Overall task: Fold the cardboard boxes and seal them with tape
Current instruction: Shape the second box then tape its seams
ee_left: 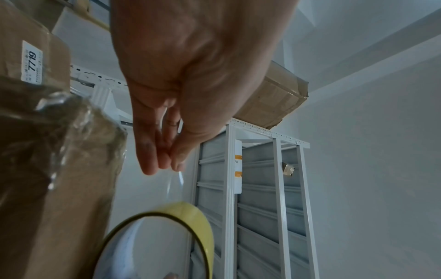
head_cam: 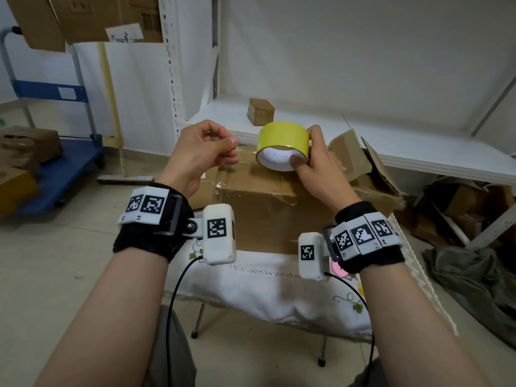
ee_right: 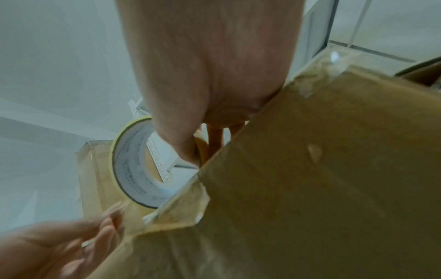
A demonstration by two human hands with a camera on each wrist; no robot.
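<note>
A closed cardboard box (head_cam: 262, 213) stands on a small cloth-covered table (head_cam: 268, 291). Over its top my right hand (head_cam: 310, 157) grips a yellow-edged roll of clear tape (head_cam: 282, 143), thumb inside the white core, fingers over the outer rim. My left hand (head_cam: 206, 152) is to the left of the roll and pinches the loose clear tape end (ee_left: 175, 181) between thumb and fingertips. A short clear strip runs from that pinch to the tape roll (ee_left: 167, 237). In the right wrist view the tape roll (ee_right: 136, 166) sits behind the box (ee_right: 310, 188).
A white shelf (head_cam: 391, 141) behind the box carries a small taped carton (head_cam: 261, 110). Crumpled cardboard (head_cam: 363, 169) lies at right, more boxes under the shelf. A blue platform trolley (head_cam: 55, 174) with boxes stands at left. Grey cloth (head_cam: 474, 277) lies on the floor at right.
</note>
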